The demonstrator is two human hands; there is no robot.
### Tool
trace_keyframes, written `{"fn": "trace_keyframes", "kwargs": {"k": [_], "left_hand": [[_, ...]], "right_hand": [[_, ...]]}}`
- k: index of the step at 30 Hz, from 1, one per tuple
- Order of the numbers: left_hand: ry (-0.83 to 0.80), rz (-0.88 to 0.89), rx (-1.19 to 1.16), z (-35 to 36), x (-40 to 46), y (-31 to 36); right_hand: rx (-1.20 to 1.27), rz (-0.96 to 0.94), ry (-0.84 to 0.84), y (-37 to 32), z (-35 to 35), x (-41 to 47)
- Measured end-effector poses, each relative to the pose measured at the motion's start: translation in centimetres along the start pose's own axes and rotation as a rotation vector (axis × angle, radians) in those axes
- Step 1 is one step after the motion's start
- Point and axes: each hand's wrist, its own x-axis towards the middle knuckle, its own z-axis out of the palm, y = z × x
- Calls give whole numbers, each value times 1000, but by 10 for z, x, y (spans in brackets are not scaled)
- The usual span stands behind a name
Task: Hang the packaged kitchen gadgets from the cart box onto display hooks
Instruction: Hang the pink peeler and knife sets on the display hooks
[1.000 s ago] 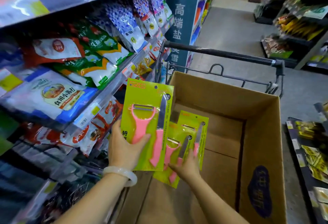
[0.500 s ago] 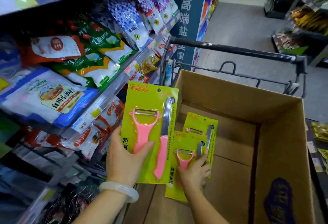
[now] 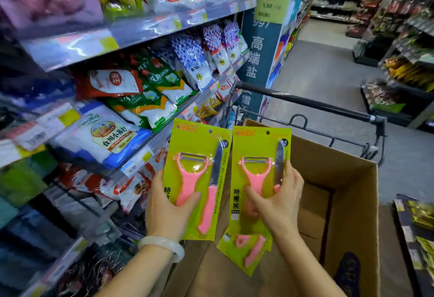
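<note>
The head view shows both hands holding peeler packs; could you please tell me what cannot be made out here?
- Display hooks: none visible in the head view.
- Packs in the right hand: the front peeler-and-knife pack covers those behind; count unclear.
- Cardboard box floor: mostly hidden by hands and packs.
- Shelf price tags: blurred, unreadable.

Bright even light; blurred, fisheye-warped edges; shelf-strip glare.

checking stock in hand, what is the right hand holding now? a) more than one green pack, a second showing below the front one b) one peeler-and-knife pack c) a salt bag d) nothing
a: the right hand grips a front peeler-and-knife pack, with a second green pack poking out beneath it.
</note>
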Motion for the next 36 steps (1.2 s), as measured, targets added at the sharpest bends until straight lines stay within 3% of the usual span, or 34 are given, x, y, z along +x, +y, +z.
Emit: {"fn": "trace_keyframes", "kwargs": {"k": [7,13,26,36], "left_hand": [[213,51,-149,-90,-30,-1],[431,-5,-176,-207,-96,-31],[988,-67,-255,-482,-364,-130],[1436,-124,-178,-634,-545,-175]], "right_hand": [[112,-183,-28,-96,21,-51],[201,-310,-222,-182,42,-144],[402,-660,-687,-362,50,-481],[543,-913,-1020,-469,40,-708]]}}
